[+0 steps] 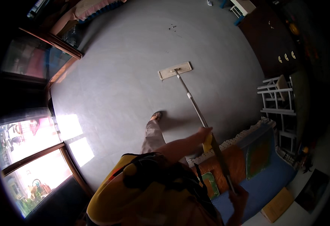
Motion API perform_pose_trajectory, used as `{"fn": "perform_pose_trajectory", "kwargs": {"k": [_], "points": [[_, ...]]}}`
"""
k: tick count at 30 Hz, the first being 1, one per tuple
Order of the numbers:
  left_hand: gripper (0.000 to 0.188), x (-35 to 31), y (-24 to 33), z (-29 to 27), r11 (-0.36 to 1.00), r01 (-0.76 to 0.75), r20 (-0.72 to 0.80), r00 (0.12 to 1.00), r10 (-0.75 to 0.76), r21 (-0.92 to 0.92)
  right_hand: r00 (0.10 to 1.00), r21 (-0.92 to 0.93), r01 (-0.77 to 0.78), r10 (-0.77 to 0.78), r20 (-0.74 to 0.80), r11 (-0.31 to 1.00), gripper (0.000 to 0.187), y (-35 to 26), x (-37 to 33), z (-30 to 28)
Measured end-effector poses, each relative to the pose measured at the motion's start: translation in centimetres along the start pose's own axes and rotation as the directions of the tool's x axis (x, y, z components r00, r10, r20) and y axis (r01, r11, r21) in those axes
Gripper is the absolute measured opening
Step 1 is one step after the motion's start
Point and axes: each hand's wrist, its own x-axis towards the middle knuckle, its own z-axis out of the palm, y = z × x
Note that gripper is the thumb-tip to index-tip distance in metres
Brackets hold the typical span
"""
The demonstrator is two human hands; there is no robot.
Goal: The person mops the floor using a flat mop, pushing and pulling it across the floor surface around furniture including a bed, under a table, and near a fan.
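Note:
A flat mop [189, 96] with a long metal pole runs slantwise across the view. Its pale rectangular head [175, 71] lies on the grey floor ahead of me. My left hand [205, 133] is closed round the middle of the pole, that arm stretched out in front of my body. Farther back, my right hand [238, 196] is wrapped about the upper end of the pole, low on the right. Something yellow [208, 143] shows just beneath my left hand; I cannot tell what it is.
Small dark bits [172, 27] lie on the floor beyond the mop head. To the right are a couch with a blue cover [244, 190], white-framed stools [280, 96] and a dark cabinet [261, 41]. Wood-framed glass doors [33, 160] line the left. My foot [156, 115] is forward.

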Motion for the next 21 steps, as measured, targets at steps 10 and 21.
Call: {"fn": "perform_pose_trajectory", "kwargs": {"k": [10, 21], "points": [[0.041, -0.6, 20.7, -9.6, 0.95, -0.24, 0.327, 0.898, 0.295, -0.198, 0.921, 0.204, 0.297, -0.337, 0.198, 0.933, 0.045, -20.6, 19.0, 17.5], [0.039, -5.3, 22.4, -9.3, 0.95, -0.014, 0.268, 0.958, 0.102, -0.313, 0.931, 0.12, 0.329, -0.343, 0.123, 0.937, 0.039, -19.9, 5.7, 13.0]]}}
